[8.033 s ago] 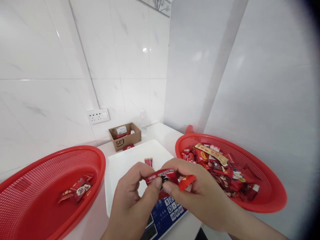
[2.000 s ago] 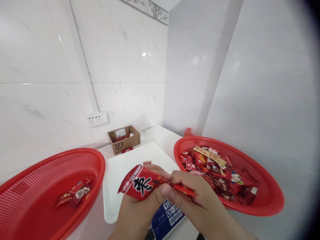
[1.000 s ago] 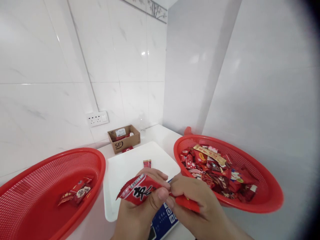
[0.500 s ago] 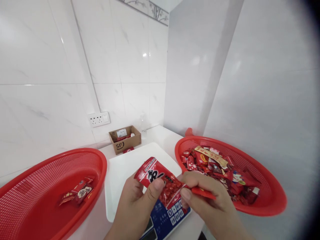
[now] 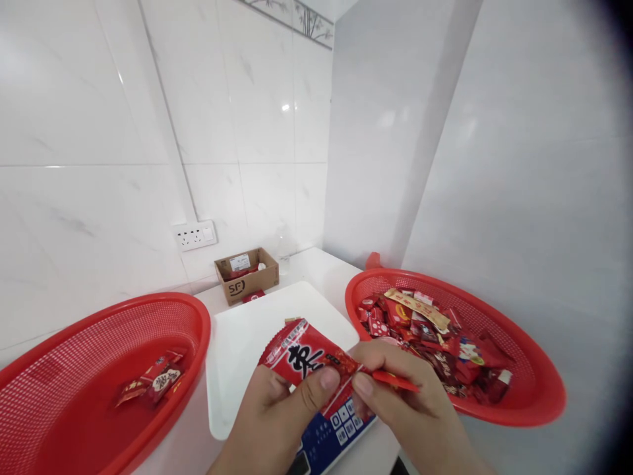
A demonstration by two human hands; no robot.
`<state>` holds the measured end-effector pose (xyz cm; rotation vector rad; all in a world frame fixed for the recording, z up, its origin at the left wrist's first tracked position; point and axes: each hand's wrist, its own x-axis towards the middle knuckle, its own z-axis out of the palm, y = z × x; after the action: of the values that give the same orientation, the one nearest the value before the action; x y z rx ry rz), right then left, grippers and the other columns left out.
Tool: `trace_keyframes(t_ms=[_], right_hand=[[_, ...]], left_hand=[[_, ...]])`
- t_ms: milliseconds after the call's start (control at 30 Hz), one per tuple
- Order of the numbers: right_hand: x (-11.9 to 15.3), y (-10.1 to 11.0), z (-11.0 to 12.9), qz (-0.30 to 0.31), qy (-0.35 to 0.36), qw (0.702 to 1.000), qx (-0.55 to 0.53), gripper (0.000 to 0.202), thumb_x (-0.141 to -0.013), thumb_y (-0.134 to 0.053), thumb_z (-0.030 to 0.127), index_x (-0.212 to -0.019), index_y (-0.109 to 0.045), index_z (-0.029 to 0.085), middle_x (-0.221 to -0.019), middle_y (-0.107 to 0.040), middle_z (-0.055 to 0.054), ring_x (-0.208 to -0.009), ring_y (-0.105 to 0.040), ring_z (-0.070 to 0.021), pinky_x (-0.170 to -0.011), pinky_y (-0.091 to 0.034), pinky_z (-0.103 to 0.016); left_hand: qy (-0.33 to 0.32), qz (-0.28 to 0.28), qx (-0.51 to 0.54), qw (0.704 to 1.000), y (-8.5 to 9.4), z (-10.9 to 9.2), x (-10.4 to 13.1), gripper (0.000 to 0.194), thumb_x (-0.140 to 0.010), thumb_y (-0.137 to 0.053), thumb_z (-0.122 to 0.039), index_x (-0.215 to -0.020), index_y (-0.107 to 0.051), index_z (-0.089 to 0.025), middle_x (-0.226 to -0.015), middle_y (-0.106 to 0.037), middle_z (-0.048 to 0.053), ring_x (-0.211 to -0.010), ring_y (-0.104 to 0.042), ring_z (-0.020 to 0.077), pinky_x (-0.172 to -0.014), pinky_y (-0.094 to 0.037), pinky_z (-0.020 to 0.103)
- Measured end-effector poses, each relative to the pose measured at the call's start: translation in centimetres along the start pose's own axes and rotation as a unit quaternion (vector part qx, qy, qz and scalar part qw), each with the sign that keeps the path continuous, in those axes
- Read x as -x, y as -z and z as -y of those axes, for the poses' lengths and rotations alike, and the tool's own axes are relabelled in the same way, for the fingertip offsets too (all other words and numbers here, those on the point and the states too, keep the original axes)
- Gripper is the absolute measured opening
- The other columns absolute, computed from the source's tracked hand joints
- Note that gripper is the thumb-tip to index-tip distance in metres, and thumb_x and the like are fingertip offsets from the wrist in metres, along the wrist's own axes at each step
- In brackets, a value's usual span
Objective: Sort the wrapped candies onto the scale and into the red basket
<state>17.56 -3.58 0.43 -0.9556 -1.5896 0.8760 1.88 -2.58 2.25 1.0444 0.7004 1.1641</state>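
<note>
White-tiled corner, pale bench, and a red packet pinched between two hands

Glossy white tiles meet a smooth grey wall behind the white bench, and a socket plate is fixed low on the tiles. Over a scale with a white platform and a blue key panel, the red packet is held up, tilted, its large black character facing the camera. The left hand has its grip clamped on the packet's body, thumb across the front; its fingers behind are mostly hidden. The right hand has its grip closed on the other end, thumb against forefinger. A bright orange-red strip juts from that hand; whether it belongs to the same packet, I cannot tell.

A red mesh basket on the left holds a few wrapped pieces. The basket on the right carries a heap of mostly red packets, a long beige one on top. Behind the platform sit an open cardboard box, a dark red wrapper just beside it, and a clear bottle.
</note>
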Motion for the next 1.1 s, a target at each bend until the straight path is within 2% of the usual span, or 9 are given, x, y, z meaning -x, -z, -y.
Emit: trace_keyframes(t_ms=[67,133,233,333,433,500,633,833,1100], right_hand=[[0.0,-0.1,0.0,0.003,-0.002,1.0,-0.013,0.033,-0.088,-0.051,0.047,-0.072,-0.054,0.019,-0.057,-0.055,0.001,-0.053,-0.048,-0.0118,-0.048,-0.04,-0.021],[0.0,-0.3,0.1,0.011,0.005,1.0,-0.028,0.035,-0.086,-0.053,0.051,-0.074,-0.055,0.018,-0.058,-0.052,0.001,-0.053,-0.045,-0.0111,-0.048,-0.037,-0.021],[-0.1,-0.6,0.4,0.044,0.01,0.999,-0.014,0.037,-0.084,-0.055,0.052,-0.071,-0.056,0.018,-0.06,-0.047,0.002,-0.055,-0.04,-0.0106,-0.049,-0.033,-0.021],[-0.2,-0.7,0.8,0.082,0.005,0.996,0.026,0.038,-0.089,-0.049,0.048,-0.065,-0.051,0.018,-0.06,-0.044,0.002,-0.056,-0.038,-0.0105,-0.05,-0.031,-0.021],[-0.3,-0.7,1.0,0.098,0.016,0.994,0.038,0.039,-0.09,-0.046,0.046,-0.062,-0.044,0.018,-0.059,-0.041,0.003,-0.054,-0.035,-0.0097,-0.049,-0.029,-0.021],[-0.4,-0.8,1.0,0.105,0.024,0.994,0.034,0.038,-0.09,-0.045,0.044,-0.062,-0.042,0.018,-0.059,-0.039,0.004,-0.054,-0.034,-0.0095,-0.049,-0.028,-0.021],[-0.4,-0.9,1.0,0.097,0.035,0.994,0.029,0.037,-0.09,-0.047,0.043,-0.062,-0.043,0.018,-0.059,-0.039,0.004,-0.054,-0.033,-0.009,-0.048,-0.028,-0.021],[-0.1,-0.9,0.8,0.068,0.038,0.994,0.075,0.04,-0.09,-0.047,0.044,-0.06,-0.045,0.018,-0.055,-0.041,0.004,-0.051,-0.036,-0.009,-0.047,-0.028,-0.021],[0.1,-1.2,0.5,0.072,0.044,0.994,0.065,0.038,-0.089,-0.046,0.045,-0.061,-0.046,0.019,-0.056,-0.043,0.004,-0.052,-0.038,-0.0097,-0.047,-0.029,-0.021]], left_hand=[[0.008,-0.014,-0.003,1.0,-0.1,0.0,0.1,0.024,-0.066,-0.078,-0.039,-0.081,-0.074,-0.021,-0.072,-0.073,0.0,-0.065,-0.067,0.0175,-0.062,-0.053,0.026],[0.011,-0.005,-0.016,1.0,-0.3,0.1,0.2,0.027,-0.066,-0.077,-0.043,-0.077,-0.073,-0.019,-0.069,-0.072,0.002,-0.064,-0.066,0.0184,-0.061,-0.053,0.027],[-0.022,0.014,-0.038,0.999,-0.5,0.4,0.2,0.038,-0.065,-0.072,-0.056,-0.071,-0.073,-0.018,-0.07,-0.072,0.004,-0.07,-0.067,0.0221,-0.068,-0.053,0.031],[-0.034,-0.028,-0.056,0.997,-0.5,0.9,0.2,0.046,-0.061,-0.07,-0.064,-0.069,-0.072,-0.019,-0.071,-0.072,0.005,-0.075,-0.066,0.0235,-0.073,-0.053,0.032],[0.0,-0.078,-0.068,0.995,-0.5,1.0,0.3,0.046,-0.058,-0.071,-0.064,-0.066,-0.071,-0.019,-0.067,-0.071,0.003,-0.071,-0.066,0.0225,-0.071,-0.053,0.032],[0.022,-0.085,-0.078,0.993,-0.5,0.9,0.3,0.048,-0.057,-0.07,-0.066,-0.063,-0.069,-0.018,-0.065,-0.071,0.003,-0.069,-0.066,0.0217,-0.068,-0.053,0.03],[0.059,-0.083,-0.093,0.99,-0.5,0.7,0.4,0.049,-0.056,-0.069,-0.067,-0.061,-0.069,-0.018,-0.06,-0.069,0.003,-0.066,-0.065,0.0211,-0.062,-0.052,0.028],[-0.025,-0.111,-0.101,0.988,-0.1,0.5,0.2,0.048,-0.058,-0.07,-0.065,-0.065,-0.069,-0.019,-0.064,-0.07,0.003,-0.069,-0.066,0.0221,-0.064,-0.052,0.028],[0.038,-0.168,-0.07,0.983,-0.5,0.4,0.6,0.056,-0.053,-0.072,-0.067,-0.074,-0.066,-0.016,-0.059,-0.069,0.001,-0.058,-0.063,0.0199,-0.054,-0.051,0.029]])
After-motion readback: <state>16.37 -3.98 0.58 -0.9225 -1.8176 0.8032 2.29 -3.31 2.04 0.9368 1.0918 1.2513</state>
